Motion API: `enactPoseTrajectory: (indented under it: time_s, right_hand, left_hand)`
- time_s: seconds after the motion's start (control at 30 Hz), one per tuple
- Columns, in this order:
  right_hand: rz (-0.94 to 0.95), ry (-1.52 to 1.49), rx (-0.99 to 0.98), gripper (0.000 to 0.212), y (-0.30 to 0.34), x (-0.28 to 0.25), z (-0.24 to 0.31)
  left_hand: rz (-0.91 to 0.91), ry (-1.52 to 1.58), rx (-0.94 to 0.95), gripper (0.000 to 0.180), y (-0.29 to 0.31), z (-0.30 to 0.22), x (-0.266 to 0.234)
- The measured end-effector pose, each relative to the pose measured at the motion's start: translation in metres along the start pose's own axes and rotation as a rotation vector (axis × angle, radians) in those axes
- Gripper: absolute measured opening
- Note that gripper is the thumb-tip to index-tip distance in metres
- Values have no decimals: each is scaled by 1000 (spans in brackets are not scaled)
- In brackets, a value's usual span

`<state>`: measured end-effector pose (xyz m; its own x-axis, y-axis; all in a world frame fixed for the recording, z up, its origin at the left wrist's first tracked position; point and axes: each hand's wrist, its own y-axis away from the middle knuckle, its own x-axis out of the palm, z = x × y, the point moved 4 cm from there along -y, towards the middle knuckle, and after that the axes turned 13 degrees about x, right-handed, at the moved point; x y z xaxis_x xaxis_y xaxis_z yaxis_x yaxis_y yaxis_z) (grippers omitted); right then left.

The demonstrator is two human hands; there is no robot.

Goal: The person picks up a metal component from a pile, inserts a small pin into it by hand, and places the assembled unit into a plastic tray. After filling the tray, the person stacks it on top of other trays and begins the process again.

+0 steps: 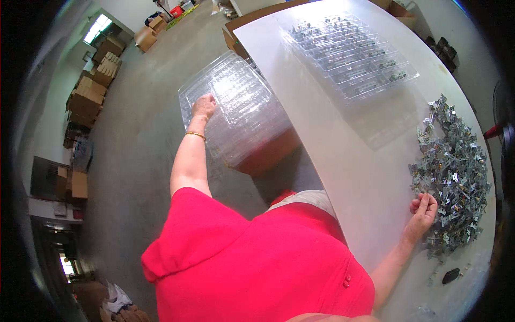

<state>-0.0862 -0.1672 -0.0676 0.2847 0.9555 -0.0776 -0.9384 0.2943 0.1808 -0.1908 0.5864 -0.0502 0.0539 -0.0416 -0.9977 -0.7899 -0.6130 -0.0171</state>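
My left hand (204, 106) is stretched out over a tall stack of clear plastic trays (247, 102) beside the table. Its fingers are curled closed on the top tray near the left side, a bracelet at the wrist. At the right, my right hand (424, 212) is at the near left edge of a large heap of small metal parts (453, 177). Thumb and fingertips are pinched together there; whatever is between them is too small to make out. Farther back on the table lies a clear compartment tray (354, 59) whose cells hold many such parts.
The white table (343, 155) has a curved edge. Under the tray stack is a brown cardboard box (268, 153). A small black object (451, 276) lies near the heap. Cardboard boxes (86, 99) line the far left wall, and a fan (501, 129) stands beyond the table's right edge.
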Motion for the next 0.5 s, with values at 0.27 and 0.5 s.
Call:
enactPoseTrajectory:
  time_s: [0.27, 0.5]
  right_hand:
    - [30, -50, 51, 17, -4, 5, -6]
    - [30, -6, 126, 15, 7, 3, 10]
  left_hand:
    - [-186, 144, 46, 12, 2, 59, -50]
    - [-403, 432, 412, 10, -35, -59, -108]
